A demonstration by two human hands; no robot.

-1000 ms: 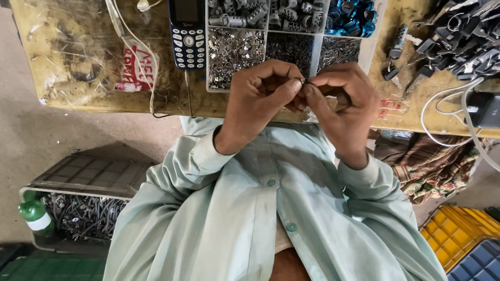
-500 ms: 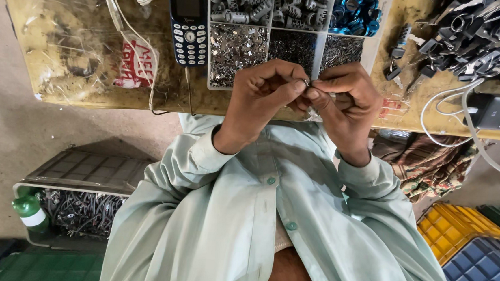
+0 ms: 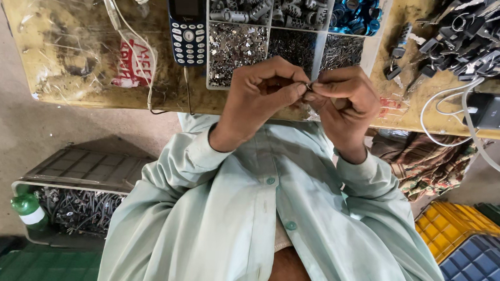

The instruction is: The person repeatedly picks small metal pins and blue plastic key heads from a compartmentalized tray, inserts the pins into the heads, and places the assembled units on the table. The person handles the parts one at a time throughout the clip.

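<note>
Metal pin [image 3: 309, 87], axis unclear, pinched between left hand [image 3: 261, 95] and right hand [image 3: 345, 100] fingers.

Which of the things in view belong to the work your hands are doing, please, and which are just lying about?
In use:
left hand and right hand, pinching a small metal part between them
compartment tray of small metal parts on the bench

Lying about:
keypad phone
white earphone cable
pile of dark metal pieces
green bottle
yellow crate
</note>
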